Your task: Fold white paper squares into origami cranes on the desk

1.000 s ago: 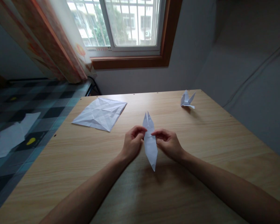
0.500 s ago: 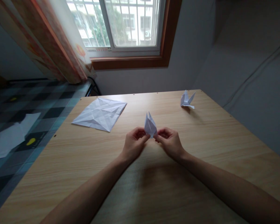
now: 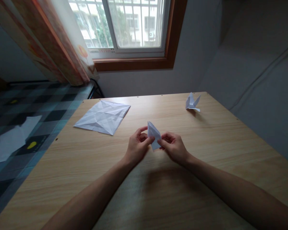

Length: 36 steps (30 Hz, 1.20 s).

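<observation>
A small piece of folded white paper [image 3: 154, 131] is held up above the table between my two hands. My left hand [image 3: 139, 142] pinches its left side, thumb on the near face and a finger behind. On the lower right edge, my right hand [image 3: 174, 144] grips it between thumb and fingers. The paper's pointed tip leans up and to the left, and a corner hangs below the thumbs. Its back is hidden from me.
A creased white paper sheet [image 3: 103, 116] lies at the table's far left. A folded paper crane [image 3: 192, 102] stands at the far right of the wooden table [image 3: 105, 198]. White paper [image 3: 14, 140] rests on the checked bed cover [image 3: 4, 179] at left.
The folded paper has turned and dropped slightly; its two separate upper points now appear together as one. My left fingers have shifted up along its side. The right hand has barely moved.
</observation>
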{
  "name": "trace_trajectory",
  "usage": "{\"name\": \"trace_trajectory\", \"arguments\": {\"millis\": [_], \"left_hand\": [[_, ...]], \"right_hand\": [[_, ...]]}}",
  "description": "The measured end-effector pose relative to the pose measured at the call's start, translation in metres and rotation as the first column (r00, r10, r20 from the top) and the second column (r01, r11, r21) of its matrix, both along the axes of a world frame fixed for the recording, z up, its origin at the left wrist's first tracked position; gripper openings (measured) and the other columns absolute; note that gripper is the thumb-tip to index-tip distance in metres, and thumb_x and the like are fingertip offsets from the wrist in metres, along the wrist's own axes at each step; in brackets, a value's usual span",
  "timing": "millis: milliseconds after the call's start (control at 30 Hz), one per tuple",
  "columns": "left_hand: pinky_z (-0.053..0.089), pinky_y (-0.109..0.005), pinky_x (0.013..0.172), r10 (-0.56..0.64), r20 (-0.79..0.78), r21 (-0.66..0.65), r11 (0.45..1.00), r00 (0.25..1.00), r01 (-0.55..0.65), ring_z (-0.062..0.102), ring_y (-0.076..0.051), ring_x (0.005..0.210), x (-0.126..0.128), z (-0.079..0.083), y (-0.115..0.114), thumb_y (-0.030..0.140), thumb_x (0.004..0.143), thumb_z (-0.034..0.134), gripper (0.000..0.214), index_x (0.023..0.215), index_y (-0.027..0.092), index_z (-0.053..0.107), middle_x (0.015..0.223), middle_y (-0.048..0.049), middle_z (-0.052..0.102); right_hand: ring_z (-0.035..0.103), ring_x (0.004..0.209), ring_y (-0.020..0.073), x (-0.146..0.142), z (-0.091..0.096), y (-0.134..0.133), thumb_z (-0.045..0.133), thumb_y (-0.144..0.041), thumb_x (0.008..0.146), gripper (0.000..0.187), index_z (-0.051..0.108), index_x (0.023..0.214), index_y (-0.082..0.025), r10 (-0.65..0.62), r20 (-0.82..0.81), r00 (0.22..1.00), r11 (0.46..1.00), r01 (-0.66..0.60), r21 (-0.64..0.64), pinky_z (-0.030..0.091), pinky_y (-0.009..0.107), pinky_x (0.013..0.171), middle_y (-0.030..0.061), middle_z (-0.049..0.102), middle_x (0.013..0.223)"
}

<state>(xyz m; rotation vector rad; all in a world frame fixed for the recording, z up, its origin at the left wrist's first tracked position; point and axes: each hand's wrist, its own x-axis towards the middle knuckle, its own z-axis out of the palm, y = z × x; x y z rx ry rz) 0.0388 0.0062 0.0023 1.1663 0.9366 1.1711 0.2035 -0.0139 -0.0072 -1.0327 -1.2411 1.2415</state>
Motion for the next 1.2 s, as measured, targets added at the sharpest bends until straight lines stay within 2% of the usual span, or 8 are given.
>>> {"name": "trace_trajectory", "arguments": {"millis": [100, 200, 333, 500, 600, 800, 1000, 1200], "left_hand": [[0.047, -0.025, 0.066, -0.028, 0.046, 0.008, 1.000, 0.999, 0.027, 0.062, -0.013, 0.065, -0.001, -0.004, 0.001, 0.031, 0.068, 0.078, 0.027, 0.085, 0.014, 0.066, 0.071, -0.0008, 0.070], [0.047, -0.025, 0.064, -0.038, 0.041, 0.022, 0.999, 0.998, 0.037, 0.060, -0.013, 0.064, -0.003, -0.007, 0.002, 0.031, 0.069, 0.077, 0.022, 0.068, 0.014, 0.062, 0.070, -0.0009, 0.068], [0.046, -0.024, 0.061, -0.046, -0.030, 0.040, 0.998, 0.998, 0.048, 0.060, -0.012, 0.063, -0.002, -0.005, 0.001, 0.032, 0.072, 0.075, 0.022, 0.073, 0.015, 0.061, 0.069, 0.0002, 0.066], [0.048, -0.024, 0.062, 0.040, -0.065, 0.072, 0.997, 0.997, -0.035, 0.063, -0.010, 0.064, 0.003, -0.001, -0.004, 0.034, 0.073, 0.075, 0.033, 0.089, 0.019, 0.051, 0.090, -0.0004, 0.067], [0.045, -0.022, 0.058, -0.041, -0.206, 0.127, 0.990, 0.978, 0.068, 0.061, -0.010, 0.063, 0.002, -0.002, -0.007, 0.036, 0.078, 0.072, 0.027, 0.084, 0.017, 0.054, 0.083, -0.0015, 0.068], [0.051, -0.026, 0.069, -0.128, -0.190, 0.170, 0.972, 0.974, 0.161, 0.067, -0.017, 0.077, 0.001, -0.002, -0.009, 0.031, 0.075, 0.076, 0.030, 0.095, 0.016, 0.060, 0.084, -0.0039, 0.070], [0.053, -0.030, 0.073, -0.176, -0.090, 0.128, 0.974, 0.980, 0.187, 0.069, -0.020, 0.082, 0.002, -0.002, -0.008, 0.033, 0.072, 0.079, 0.034, 0.093, 0.015, 0.060, 0.088, -0.0062, 0.072], [0.050, -0.025, 0.064, -0.170, 0.008, 0.024, 0.985, 0.985, 0.170, 0.067, -0.016, 0.070, 0.000, -0.004, -0.004, 0.030, 0.068, 0.081, 0.032, 0.084, 0.016, 0.058, 0.075, -0.0020, 0.071]], "right_hand": [[0.056, 0.051, 0.0106, 0.000, 0.002, -0.001, 0.077, -0.043, 0.073, 0.028, 0.065, 0.073, -0.018, 0.023, 0.008, 1.000, 1.000, -0.023, 0.011, 0.048, 0.024, 0.052, -0.0023, 0.062, 0.060], [0.057, 0.052, 0.0105, -0.001, 0.002, 0.000, 0.077, -0.042, 0.072, 0.027, 0.065, 0.076, -0.018, 0.021, -0.013, 1.000, 1.000, -0.021, 0.006, 0.048, 0.023, 0.051, -0.0019, 0.064, 0.062], [0.055, 0.049, 0.0106, -0.001, 0.000, 0.000, 0.076, -0.044, 0.073, 0.030, 0.062, 0.072, -0.018, -0.024, 0.032, 0.999, 1.000, 0.023, 0.021, 0.046, 0.023, 0.048, -0.0023, 0.061, 0.058], [0.054, 0.047, 0.0109, -0.001, -0.002, -0.003, 0.073, -0.045, 0.077, 0.030, 0.062, 0.075, -0.017, -0.271, 0.127, 0.954, 0.961, 0.259, 0.101, 0.044, 0.023, 0.043, -0.0007, 0.062, 0.061], [0.054, 0.049, 0.0107, -0.003, -0.002, -0.007, 0.071, -0.040, 0.081, 0.023, 0.062, 0.079, -0.019, -0.336, 0.194, 0.922, 0.931, 0.294, 0.216, 0.044, 0.023, 0.044, 0.0002, 0.064, 0.068], [0.064, 0.078, 0.0156, -0.009, 0.003, -0.013, 0.072, -0.026, 0.078, 0.013, 0.062, 0.085, -0.021, -0.179, 0.258, 0.950, 0.899, 0.051, 0.436, 0.052, 0.025, 0.058, 0.0070, 0.064, 0.106], [0.064, 0.073, 0.0144, -0.006, -0.001, -0.007, 0.081, -0.029, 0.069, 0.028, 0.059, 0.085, -0.021, -0.011, 0.139, 0.990, 0.960, -0.028, 0.277, 0.050, 0.025, 0.057, 0.0056, 0.067, 0.108], [0.060, 0.069, 0.0138, -0.002, -0.005, -0.002, 0.083, -0.036, 0.068, 0.033, 0.062, 0.090, -0.021, -0.037, 0.069, 0.997, 0.979, 0.022, 0.203, 0.047, 0.025, 0.057, 0.0005, 0.066, 0.086]]}}
